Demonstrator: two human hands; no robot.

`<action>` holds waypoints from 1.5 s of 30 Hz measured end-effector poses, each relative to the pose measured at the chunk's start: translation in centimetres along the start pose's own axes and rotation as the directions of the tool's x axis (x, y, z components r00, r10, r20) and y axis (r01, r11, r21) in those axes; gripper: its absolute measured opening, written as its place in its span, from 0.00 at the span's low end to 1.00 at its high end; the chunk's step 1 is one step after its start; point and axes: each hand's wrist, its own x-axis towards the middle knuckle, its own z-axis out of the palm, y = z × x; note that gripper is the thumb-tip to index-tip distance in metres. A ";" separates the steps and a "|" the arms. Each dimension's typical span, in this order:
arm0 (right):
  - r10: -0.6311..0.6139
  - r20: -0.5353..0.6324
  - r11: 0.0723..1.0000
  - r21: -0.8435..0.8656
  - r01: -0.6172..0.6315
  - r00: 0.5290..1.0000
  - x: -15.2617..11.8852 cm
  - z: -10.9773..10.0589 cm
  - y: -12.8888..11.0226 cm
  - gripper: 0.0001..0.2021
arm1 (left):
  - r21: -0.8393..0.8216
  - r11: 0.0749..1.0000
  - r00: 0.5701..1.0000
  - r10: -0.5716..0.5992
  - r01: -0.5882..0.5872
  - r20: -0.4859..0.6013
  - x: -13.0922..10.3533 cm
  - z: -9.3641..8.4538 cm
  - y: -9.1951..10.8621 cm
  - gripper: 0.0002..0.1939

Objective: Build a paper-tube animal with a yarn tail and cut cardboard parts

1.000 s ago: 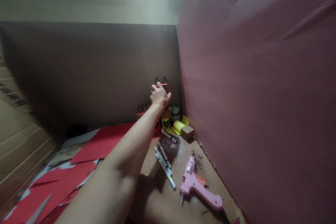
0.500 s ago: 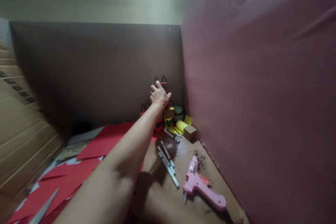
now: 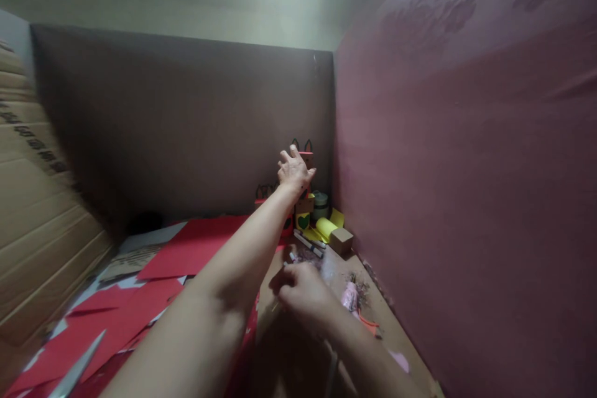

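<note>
My left hand (image 3: 296, 171) is stretched far forward with its fingers spread, in front of a paper figure with pointed ears (image 3: 308, 155). Whether it touches that figure I cannot tell. Below it, partly behind my forearm, stands a yellow figure with a green heart (image 3: 303, 220), beside a red one (image 3: 286, 224). My right hand (image 3: 305, 292) is over the brown board with fingers curled in, covering most of several white markers; anything inside its fingers is hidden. A pink glue gun (image 3: 351, 295) lies partly behind my right forearm.
Red paper sheets (image 3: 196, 245) and scissors (image 3: 77, 370) lie at left, near a cardboard panel (image 3: 32, 211). A small brown box (image 3: 341, 241), rolled yellow paper (image 3: 326, 227) and a lidded container (image 3: 319, 205) sit by the pink wall (image 3: 457, 199). More markers (image 3: 308, 244) lie nearby.
My right hand has come up from the bottom of the view and over the markers, its arm now covering part of the glue gun. My left hand stays by the eared figure; the view has shifted slightly.
</note>
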 end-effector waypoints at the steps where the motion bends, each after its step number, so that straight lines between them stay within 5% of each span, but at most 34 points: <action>1: 0.027 -0.048 0.999 -0.021 -0.028 0.998 0.4 -0.9 0.3 0.17 | -0.008 1.000 1.000 0.003 -0.003 0.003 -0.1 0.0 0.0 0.46; 5: 0.146 -0.278 0.984 -0.062 -0.170 0.949 2.3 -3.9 1.8 0.15 | -0.031 0.999 1.000 0.029 -0.029 0.001 -0.6 0.1 0.0 0.45; 10: 0.170 -0.392 0.976 -0.063 -0.210 0.904 4.5 -5.6 3.3 0.14 | -0.048 0.995 0.997 0.083 -0.083 -0.005 -1.3 0.3 0.1 0.42; 21: 0.183 -0.420 0.954 -0.142 -0.263 0.889 9.2 -7.1 4.7 0.05 | -0.038 0.992 0.993 0.118 -0.118 -0.002 0.8 -2.3 -1.1 0.31; 25: 0.192 -0.449 0.932 -0.195 -0.306 0.872 10.9 -8.2 5.7 0.10 | -0.019 0.996 0.996 0.091 -0.091 -0.008 1.4 -3.1 -2.7 0.32; 33: 0.132 -0.553 0.850 -0.364 -0.381 0.823 14.6 -10.5 6.1 0.12 | 0.003 0.999 0.999 0.049 -0.049 0.001 0.9 -2.2 -4.9 0.35; 39: 0.093 -0.534 0.810 -0.450 -0.376 0.840 18.0 -10.4 7.5 0.16 | -0.028 0.997 0.997 0.074 -0.074 -0.002 0.3 -2.1 -5.5 0.43; 45: 0.076 -0.465 0.863 -0.412 -0.292 0.882 20.4 -10.6 9.2 0.14 | -0.047 0.992 0.993 0.111 -0.113 -0.039 -0.4 -1.7 -6.2 0.45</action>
